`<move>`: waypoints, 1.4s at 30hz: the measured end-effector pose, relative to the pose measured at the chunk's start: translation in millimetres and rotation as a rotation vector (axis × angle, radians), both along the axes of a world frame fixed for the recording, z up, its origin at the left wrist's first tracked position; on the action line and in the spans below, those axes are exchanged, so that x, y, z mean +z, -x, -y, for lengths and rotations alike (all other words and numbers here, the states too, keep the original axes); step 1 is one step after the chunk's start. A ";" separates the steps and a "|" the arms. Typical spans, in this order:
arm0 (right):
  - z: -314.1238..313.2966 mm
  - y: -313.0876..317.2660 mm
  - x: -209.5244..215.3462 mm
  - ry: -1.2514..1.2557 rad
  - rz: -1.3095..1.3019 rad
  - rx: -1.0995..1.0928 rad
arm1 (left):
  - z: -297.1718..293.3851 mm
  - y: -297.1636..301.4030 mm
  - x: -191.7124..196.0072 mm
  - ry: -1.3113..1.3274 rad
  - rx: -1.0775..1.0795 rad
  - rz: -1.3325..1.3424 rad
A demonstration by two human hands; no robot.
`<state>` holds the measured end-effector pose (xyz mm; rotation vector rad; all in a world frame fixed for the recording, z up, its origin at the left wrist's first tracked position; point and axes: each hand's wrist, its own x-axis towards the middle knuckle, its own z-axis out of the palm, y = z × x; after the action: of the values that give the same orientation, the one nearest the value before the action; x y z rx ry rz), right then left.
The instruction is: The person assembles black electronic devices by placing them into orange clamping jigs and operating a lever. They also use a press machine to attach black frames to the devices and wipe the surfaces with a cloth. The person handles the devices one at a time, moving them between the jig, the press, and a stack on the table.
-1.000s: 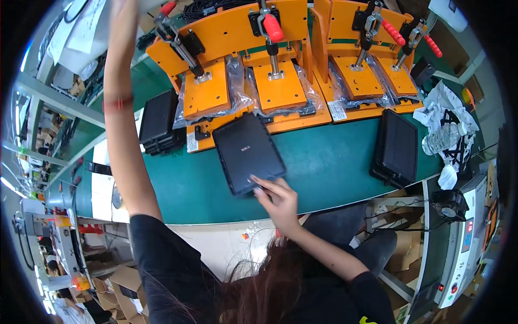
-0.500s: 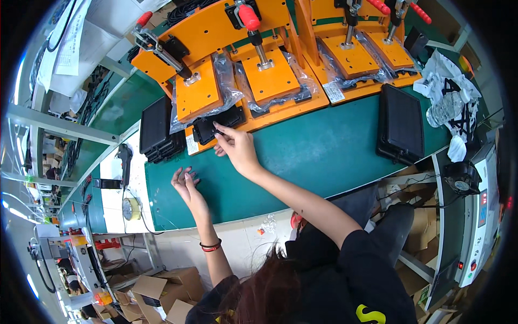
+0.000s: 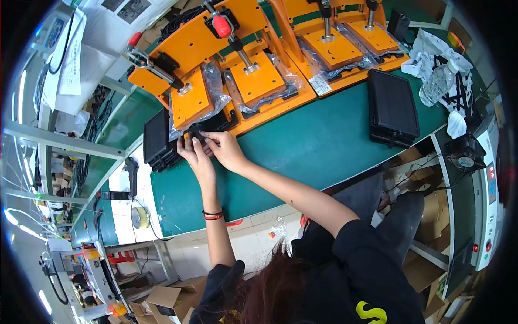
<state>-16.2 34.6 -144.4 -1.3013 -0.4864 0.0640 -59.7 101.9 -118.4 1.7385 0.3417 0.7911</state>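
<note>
A black panel (image 3: 213,123) is pinched by the left hand (image 3: 195,156) and the right hand (image 3: 226,150) at the front of an orange press (image 3: 216,70). A stack of black panels (image 3: 156,139) lies just left; another stack (image 3: 393,105) rests on the green counter (image 3: 302,146), well apart to the right

four orange press plates (image 3: 259,81), two hands (image 3: 213,154)

Green workbench (image 3: 302,146): orange clamp fixtures (image 3: 253,81) along back, black tray stacks (image 3: 393,108) right and left (image 3: 157,137).
</note>
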 end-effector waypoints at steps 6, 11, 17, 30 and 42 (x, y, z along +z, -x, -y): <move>-17.9 -15.5 -11.6 -0.027 -0.114 -0.007 | -16.6 -12.4 -5.2 0.002 0.075 0.073; -18.2 -13.8 -16.6 0.060 -0.004 -0.042 | -28.5 -19.6 -4.7 -0.037 0.014 0.079; 5.3 -17.9 0.1 0.005 -0.229 0.209 | -19.1 -15.6 -0.7 -0.182 0.053 -0.037; -14.9 -19.4 19.5 -0.303 -0.176 0.097 | -84.0 -32.7 23.4 0.321 -0.134 0.150; -22.5 -12.5 8.6 -0.446 -0.512 0.284 | -110.1 -34.2 36.4 0.569 -0.306 -0.008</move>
<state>-3.6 57.1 -135.8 -0.7319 -0.2206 0.4870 -25.5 212.0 -82.1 1.2178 0.2643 0.4092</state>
